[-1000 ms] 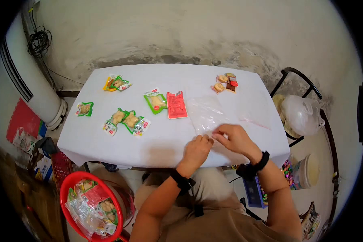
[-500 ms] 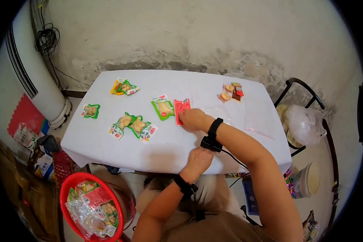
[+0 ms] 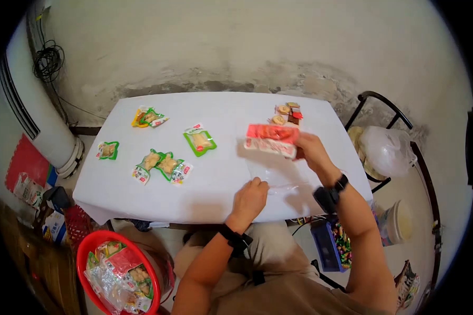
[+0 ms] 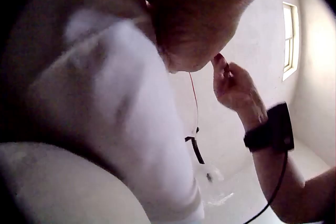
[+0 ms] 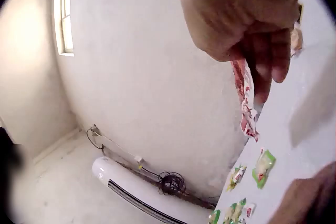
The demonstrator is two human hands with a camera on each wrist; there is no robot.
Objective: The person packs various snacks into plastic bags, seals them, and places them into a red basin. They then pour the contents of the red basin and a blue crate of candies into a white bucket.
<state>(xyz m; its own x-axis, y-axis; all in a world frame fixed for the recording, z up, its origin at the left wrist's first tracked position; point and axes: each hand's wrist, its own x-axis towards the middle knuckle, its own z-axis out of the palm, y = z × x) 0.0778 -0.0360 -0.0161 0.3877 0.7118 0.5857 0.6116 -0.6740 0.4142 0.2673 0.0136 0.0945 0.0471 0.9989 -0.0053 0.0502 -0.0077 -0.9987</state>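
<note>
My right hand (image 3: 314,152) grips a red-and-white food packet (image 3: 272,139) by its right end, raised over the table. In the right wrist view that packet (image 5: 245,100) hangs edge-on beneath the curled fingers. Near the front edge, my left hand (image 3: 249,200) pinches the edge of a clear plastic bag (image 3: 290,186) that lies mostly flat on the white cloth. A green-edged packet (image 3: 199,140) rests left of the raised one. The left wrist view shows the left hand (image 4: 202,29) dark and close, its fingertips hidden.
Green packets (image 3: 167,164) lie at the left of the white-clothed table (image 3: 215,189), with a yellow-and-green pair (image 3: 149,116) behind. Small wrapped snacks (image 3: 288,113) sit at the back right. A red bucket (image 3: 84,262) of packets stands front left; a chair (image 3: 389,100) is at the right.
My right hand left the clear bag, reached to the red packet, picked it up and brought it rightward over the bag. My left hand stays by the bag at the front edge.
</note>
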